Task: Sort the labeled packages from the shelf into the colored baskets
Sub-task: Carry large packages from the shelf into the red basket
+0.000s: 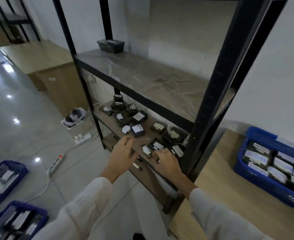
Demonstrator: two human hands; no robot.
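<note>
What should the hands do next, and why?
Probably lift the small package off the shelf with the right hand: its fingers curl right beside it at the front edge, while the left hand hovers open.

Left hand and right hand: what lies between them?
Head view: a small labeled package lies between left hand and right hand, on the shelf.

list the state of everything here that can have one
left hand, open, fingers spread above the lower shelf
right hand, fingers curled by a small labelled package, grip unclear
black labelled packages on lower shelf, scattered, unsorted
blue plastic basket on wooden table, holding packages
white power strip on floor, red switch lit
</note>
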